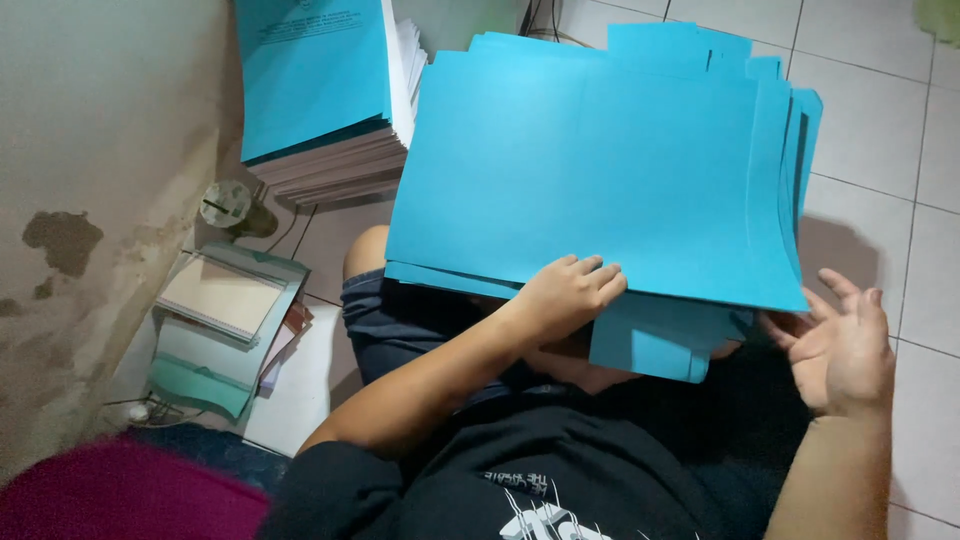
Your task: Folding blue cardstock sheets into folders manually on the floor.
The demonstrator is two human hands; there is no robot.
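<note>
White floor tiles (870,120) with dark grout lines fill the right side of the view, and a stained, peeling wall (90,200) rises on the left.

On the person's lap, the left hand (565,295) presses its curled fingers on the near edge of a stack of blue paper sheets (590,170), gripping that edge; the thumb is hidden under the sheets. The right hand (840,345) is spread wide with its palm turned inward, holding nothing, its fingertips just beside the stack's lower right corner.

The sheets are plain, bright turquoise and unprinted on the side shown. They lie loosely fanned, so that several edges stagger along the top and right, and the right edge curves slightly. A smaller folded blue piece (650,345) pokes out beneath the near edge, between the two hands.

Farther out, beyond the lap, a tall pile of booklets with blue covers (320,90) and white page edges stands on the floor near the wall. Nearer on the left lies a pale green folder (225,335) with a spiral notebook (215,295) resting on top of it.
</note>
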